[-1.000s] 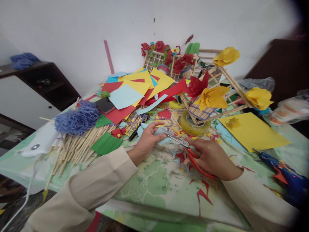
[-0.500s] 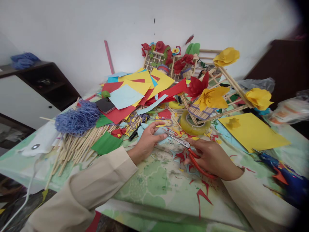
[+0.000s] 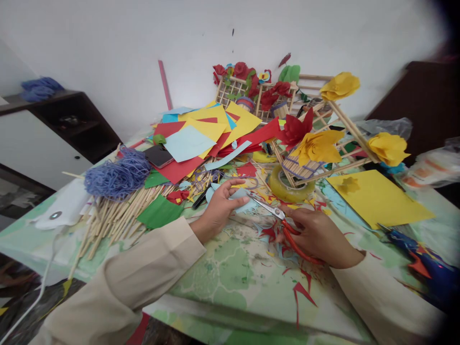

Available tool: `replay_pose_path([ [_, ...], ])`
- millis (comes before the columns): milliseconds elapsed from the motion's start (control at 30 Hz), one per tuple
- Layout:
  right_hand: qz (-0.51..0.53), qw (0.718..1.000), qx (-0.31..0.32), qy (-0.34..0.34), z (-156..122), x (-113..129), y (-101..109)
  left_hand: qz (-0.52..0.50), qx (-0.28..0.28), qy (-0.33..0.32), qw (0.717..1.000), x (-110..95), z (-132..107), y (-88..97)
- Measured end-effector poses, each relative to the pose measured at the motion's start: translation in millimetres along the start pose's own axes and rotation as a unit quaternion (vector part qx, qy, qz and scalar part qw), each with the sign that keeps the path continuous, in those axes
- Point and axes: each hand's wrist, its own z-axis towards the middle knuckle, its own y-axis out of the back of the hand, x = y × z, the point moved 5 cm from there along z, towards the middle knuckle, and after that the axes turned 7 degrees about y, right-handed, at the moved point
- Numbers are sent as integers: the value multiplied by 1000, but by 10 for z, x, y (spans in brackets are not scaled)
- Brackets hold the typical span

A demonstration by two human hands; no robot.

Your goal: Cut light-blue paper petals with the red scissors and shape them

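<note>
My left hand [image 3: 223, 207] is pinched on a light blue piece of paper [image 3: 245, 204], which sticks out between thumb and fingers. My right hand [image 3: 319, 235] grips the orange-red handles of a pair of scissors [image 3: 276, 212]. Their metal blades point left, with the tips close beside the blue paper and the left thumb. From this angle I cannot tell whether the blades touch the paper. Under the scissors lie red and blue paper scraps [image 3: 269, 232]. Behind the hands sits a roll of clear yellowish tape [image 3: 287, 189].
Bamboo sticks [image 3: 118, 223], blue yarn [image 3: 118, 175], a phone [image 3: 158, 156] and green paper [image 3: 160, 212] cover the left. Coloured sheets [image 3: 201, 136] are piled at the back. Stick frames with paper flowers [image 3: 319, 146] stand behind; yellow paper [image 3: 381, 199] and a blue glue gun [image 3: 413, 254] lie right.
The whole view has shifted slightly to the right. A little more of the blue paper shows by my left thumb. Both hands keep nearly the same pose and hold.
</note>
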Motion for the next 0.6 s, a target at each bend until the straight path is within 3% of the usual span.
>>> replay_pose_path([
  [600,34,999,19,-21,28,80,-57,20,5,-2,1000,71,-19,-21],
])
